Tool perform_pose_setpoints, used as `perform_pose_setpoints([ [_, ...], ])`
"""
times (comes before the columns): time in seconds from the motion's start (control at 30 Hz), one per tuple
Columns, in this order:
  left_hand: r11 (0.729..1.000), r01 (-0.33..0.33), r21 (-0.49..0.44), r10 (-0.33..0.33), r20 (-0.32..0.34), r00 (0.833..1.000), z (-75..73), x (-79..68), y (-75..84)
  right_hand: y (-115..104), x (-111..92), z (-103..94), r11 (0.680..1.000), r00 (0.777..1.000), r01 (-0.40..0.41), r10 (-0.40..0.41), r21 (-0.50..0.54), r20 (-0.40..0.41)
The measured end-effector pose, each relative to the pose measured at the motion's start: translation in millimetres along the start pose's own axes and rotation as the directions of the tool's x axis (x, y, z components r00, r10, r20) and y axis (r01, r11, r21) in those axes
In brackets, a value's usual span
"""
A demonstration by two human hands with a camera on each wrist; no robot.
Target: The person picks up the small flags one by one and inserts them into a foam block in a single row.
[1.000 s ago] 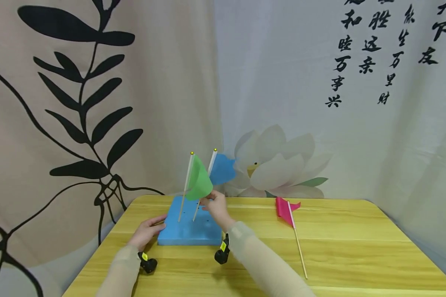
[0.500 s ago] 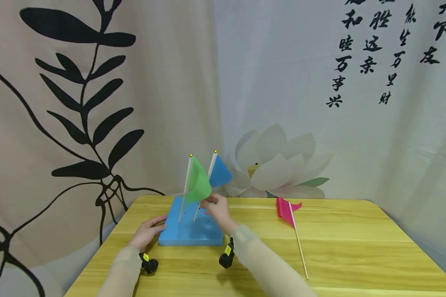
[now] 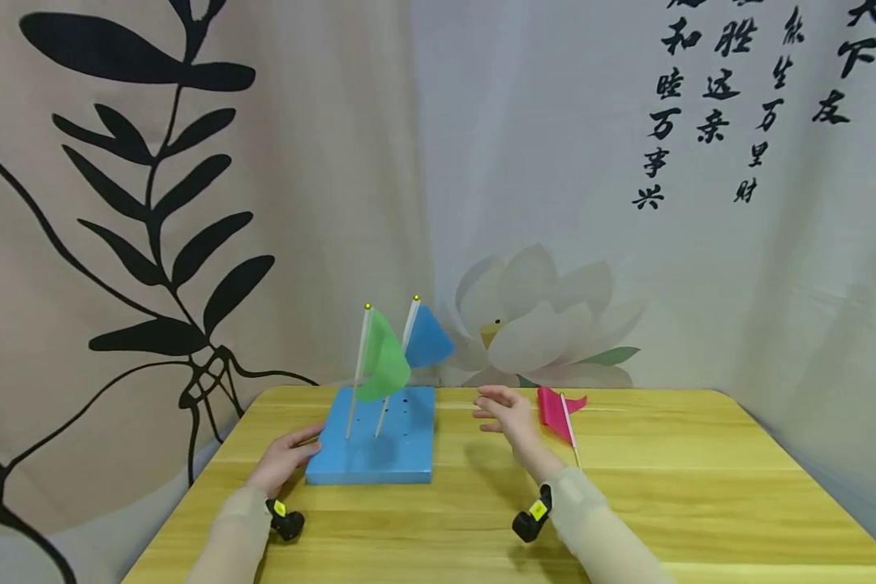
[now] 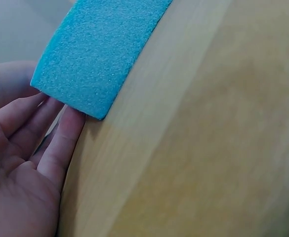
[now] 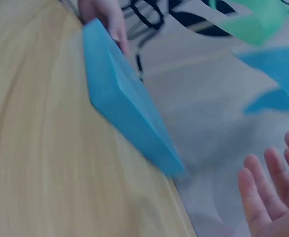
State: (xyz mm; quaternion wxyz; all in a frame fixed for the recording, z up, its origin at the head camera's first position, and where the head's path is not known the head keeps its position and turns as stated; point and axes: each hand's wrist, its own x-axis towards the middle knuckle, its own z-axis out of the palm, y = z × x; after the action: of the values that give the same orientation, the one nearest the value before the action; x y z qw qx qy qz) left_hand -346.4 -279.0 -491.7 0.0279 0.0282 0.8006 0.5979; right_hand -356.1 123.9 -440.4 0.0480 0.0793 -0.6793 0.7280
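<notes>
Blue block (image 3: 401, 460) touched by left hand (image 3: 285, 459) (fingers extended, unclenched); right hand (image 3: 509, 415) raised near pink flag (image 3: 556, 414), fingers loose.

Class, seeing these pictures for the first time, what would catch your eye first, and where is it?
Probably the green flag and the blue flag, standing in the blue block whose left side the left hand touches. The pink flag comes next, lying farther right on the wooden table; the empty right hand hovers between it and the block. Behind, at left, a large black plant print climbs the backdrop.
</notes>
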Motion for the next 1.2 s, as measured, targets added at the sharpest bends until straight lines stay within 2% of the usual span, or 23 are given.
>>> perform_pose_setpoints([
  [0.13, 1.000, -0.007, 0.003, 0.007, 0.008, 1.000, -0.8, -1.9, 0.1, -5, -5, -42.0, 0.997, 0.995, -0.060, 0.056, -0.047, -0.081],
  [0.37, 1.000, 0.002, 0.022, -0.003, 0.010, 1.000, 0.3, -4.4, -0.3, -7, -15, -108.6, 0.966, 0.982, -0.159, 0.133, -0.206, -0.138],
  [0.47, 1.000, 0.006, 0.023, -0.006, 0.009, 1.000, 0.7, -3.8, 0.3, -2, -22, -129.8, 0.952, 0.979, -0.189, 0.162, -0.239, -0.125],
  [0.6, 1.000, 0.002, 0.023, -0.002, 0.011, 1.000, 1.0, -2.1, 0.9, 7, -30, -149.8, 0.943, 0.965, -0.260, 0.248, -0.206, -0.080],
  [0.77, 1.000, 0.009, 0.021, -0.010, 0.010, 1.000, 1.4, -2.7, 0.9, 14, -38, -165.6, 0.909, 0.942, -0.334, 0.334, -0.250, -0.042],
  [1.0, 1.000, 0.014, 0.008, -0.014, 0.008, 1.000, -0.1, -4.1, -1.0, 16, -43, -168.7, 0.864, 0.937, -0.336, 0.347, -0.375, -0.040],
  [1.1, 1.000, 0.029, -0.003, -0.029, -0.002, 1.000, 0.6, -1.4, -0.3, 14, -47, -164.1, 0.831, 0.937, -0.333, 0.346, -0.446, -0.056],
  [1.2, 0.999, 0.032, 0.001, -0.032, -0.007, 0.999, 1.7, -1.1, 1.5, 14, -50, -157.9, 0.781, 0.932, -0.341, 0.353, -0.524, -0.081],
])
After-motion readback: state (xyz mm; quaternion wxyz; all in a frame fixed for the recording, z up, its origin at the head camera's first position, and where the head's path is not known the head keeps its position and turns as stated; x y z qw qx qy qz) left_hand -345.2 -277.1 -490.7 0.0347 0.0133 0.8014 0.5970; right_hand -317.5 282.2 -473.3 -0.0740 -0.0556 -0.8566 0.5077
